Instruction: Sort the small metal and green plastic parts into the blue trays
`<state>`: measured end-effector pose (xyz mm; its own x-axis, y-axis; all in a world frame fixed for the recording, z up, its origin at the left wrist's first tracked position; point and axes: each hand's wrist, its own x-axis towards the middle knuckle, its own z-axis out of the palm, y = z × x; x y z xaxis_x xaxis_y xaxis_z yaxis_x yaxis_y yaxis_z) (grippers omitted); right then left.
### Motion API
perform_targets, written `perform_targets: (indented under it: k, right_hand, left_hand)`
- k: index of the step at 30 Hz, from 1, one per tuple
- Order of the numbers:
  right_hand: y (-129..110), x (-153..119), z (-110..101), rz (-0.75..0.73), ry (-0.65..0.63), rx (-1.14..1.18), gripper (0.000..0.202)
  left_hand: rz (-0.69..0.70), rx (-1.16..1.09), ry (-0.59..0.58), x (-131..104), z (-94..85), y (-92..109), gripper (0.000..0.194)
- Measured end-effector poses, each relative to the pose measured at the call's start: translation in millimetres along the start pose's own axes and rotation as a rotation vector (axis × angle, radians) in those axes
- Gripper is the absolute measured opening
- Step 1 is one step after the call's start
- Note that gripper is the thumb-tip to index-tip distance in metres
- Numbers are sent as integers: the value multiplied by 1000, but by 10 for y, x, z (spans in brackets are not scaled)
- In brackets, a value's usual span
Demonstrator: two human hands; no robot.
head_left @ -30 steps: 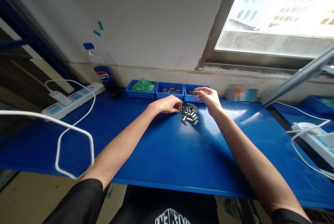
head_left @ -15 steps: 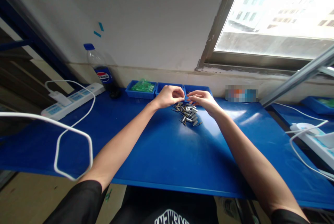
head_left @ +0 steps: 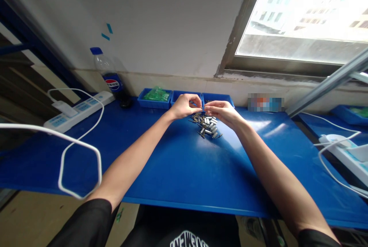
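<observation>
My left hand [head_left: 188, 106] and my right hand [head_left: 220, 111] meet fingertip to fingertip above the blue table [head_left: 184, 170]. Thumb and forefinger are pinched together on each hand. Whatever sits between the fingertips is too small to make out. Just below them lies a loose pile of small metal parts [head_left: 211, 127], silvery cylinders mixed with thin dark and brass-coloured pins. Behind the hands stand a middle blue bin [head_left: 176, 96], partly covered by my left hand, and a right blue bin [head_left: 224, 97], partly covered by my right.
A left blue bin [head_left: 155, 104] holds green plastic packets [head_left: 156, 94]. A cola bottle [head_left: 112, 82] stands beside a white power strip [head_left: 79, 112]. A white cable [head_left: 99, 162] loops near my left forearm. At right are a metal bar [head_left: 324, 86] and another power strip [head_left: 347, 155].
The fingers of my right hand have closed into a pinch and moved slightly left, up to my left fingertips. My left hand has stayed nearly still.
</observation>
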<state>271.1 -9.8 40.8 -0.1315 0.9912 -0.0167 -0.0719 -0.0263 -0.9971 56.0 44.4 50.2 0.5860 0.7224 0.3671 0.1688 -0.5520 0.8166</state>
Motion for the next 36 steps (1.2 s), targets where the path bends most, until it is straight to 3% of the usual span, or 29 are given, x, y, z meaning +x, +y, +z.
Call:
perform_targets:
  k: [3,8,10,20,24,30,36]
  right_hand:
    - [-14,12,-17,-16,46,-23,35]
    - [-54,39,-114,-98,250,-129,32]
    - [-63,46,-145,-114,302,-170,34]
    - [-32,54,-119,-84,259,-213,32]
    - [-28,54,-113,-65,249,-196,29]
    - [-27,50,-106,-30,188,-193,28]
    - [-36,11,-69,-30,-4,-225,38]
  left_hand:
    - [-37,133,-46,-8,-46,-18,25]
    - [-111,390,-355,-52,-105,-46,19]
    - [-122,446,-427,-63,-87,-67,14]
    - [-72,441,-471,-73,-60,-130,1]
    - [-60,378,-418,-64,-88,-50,7]
    - [-1,187,-110,-25,-54,48,18]
    - [3,97,1,-24,-40,92,26]
